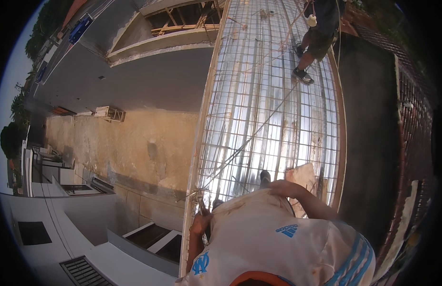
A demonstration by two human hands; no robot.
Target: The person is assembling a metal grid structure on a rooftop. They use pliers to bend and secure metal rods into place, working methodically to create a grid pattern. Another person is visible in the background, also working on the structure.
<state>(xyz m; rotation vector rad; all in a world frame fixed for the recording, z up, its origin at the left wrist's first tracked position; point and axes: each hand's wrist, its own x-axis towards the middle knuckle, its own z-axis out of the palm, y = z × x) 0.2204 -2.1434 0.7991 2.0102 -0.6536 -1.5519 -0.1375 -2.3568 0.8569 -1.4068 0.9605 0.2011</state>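
Observation:
My left hand is closed at the left edge of the deck, by my waist. From its top sticks a slim metal tool, whose exact kind I cannot make out. At the front hem of my white shirt, my right hand has its fingers bent over the cloth. Ahead of both hands spreads a rebar mesh of thin crossed bars, laid over shiny corrugated metal decking. A longer bar lies slantwise across the mesh. Dark shoes show just beyond the hem.
Another person's leg stands on the mesh at the far right. A pale board lies right of my feet. Wooden edging borders the deck; a drop to a paved yard is on the left. Tiled roofs lie right.

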